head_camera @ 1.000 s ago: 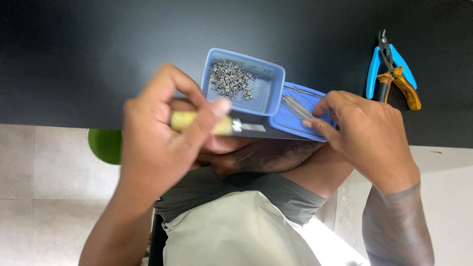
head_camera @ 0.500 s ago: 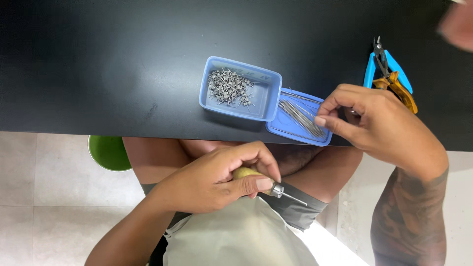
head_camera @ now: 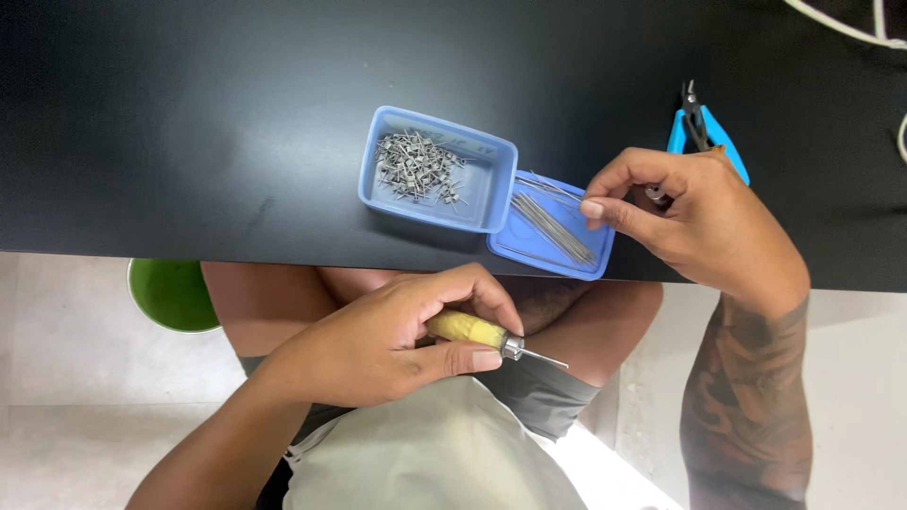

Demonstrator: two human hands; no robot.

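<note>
Black tabletop fills the upper part of the view, matte and dark, its near edge running straight across just below the blue tray. That tray holds a heap of small grey metal pieces in its left half. Touching the tray's right corner lies a shallow blue lid with a bundle of thin metal pins on it. Right of the tray and lid, the right hand rests on the table, thumb and forefinger pinched together at the lid's right edge; whether they hold a pin cannot be told. Behind that hand, blue-handled pliers lie on the table. Below the tray, off the table and over the person's lap, the left hand is closed around a yellow-handled awl, its thin metal tip pointing right. Down-left of the tray, under the table edge, a green round container stands on a pale tiled floor.
</note>
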